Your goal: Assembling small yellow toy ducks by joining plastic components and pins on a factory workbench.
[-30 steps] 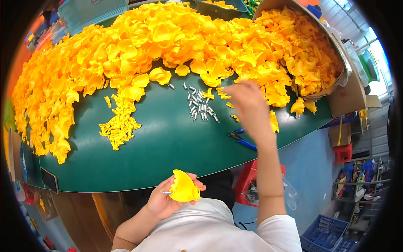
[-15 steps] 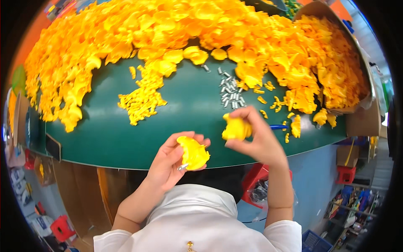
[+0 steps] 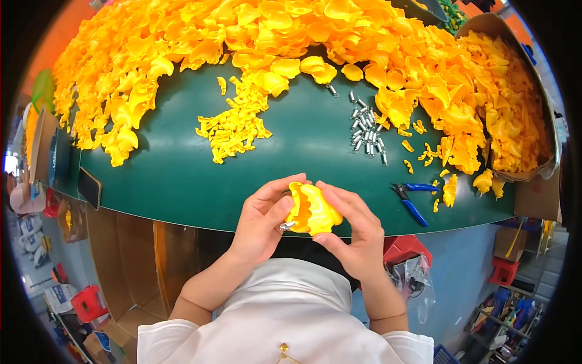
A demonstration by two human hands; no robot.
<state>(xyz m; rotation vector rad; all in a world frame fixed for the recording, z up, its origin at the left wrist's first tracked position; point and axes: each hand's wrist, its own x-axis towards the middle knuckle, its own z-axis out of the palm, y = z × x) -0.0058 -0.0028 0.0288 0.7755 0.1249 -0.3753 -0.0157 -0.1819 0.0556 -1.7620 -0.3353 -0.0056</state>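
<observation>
Both hands meet just over the table's near edge around two hollow yellow plastic shell pieces. My left hand (image 3: 262,223) is closed on one yellow shell piece (image 3: 298,209), thumb on its near side. A small silver spring (image 3: 287,226) sticks out by my left thumb. My right hand (image 3: 357,227) pinches the other yellow shell piece (image 3: 322,212) between thumb and fingers, against the left one. Whether the two fit closely is hard to see. Beyond the hands lie a cluster of silver springs (image 3: 367,128) and a heap of small yellow parts (image 3: 233,124).
A large mound of yellow shells (image 3: 242,30) rings the far side of the green table (image 3: 291,145). More fill a cardboard box (image 3: 548,121) at right. Blue-handled nippers (image 3: 415,203) lie right of my hands. A dark flat rectangular object (image 3: 90,188) stands at the left edge.
My right hand has come left and brought its shell piece against the one in my left hand. The view has shifted, and the nippers now show in full.
</observation>
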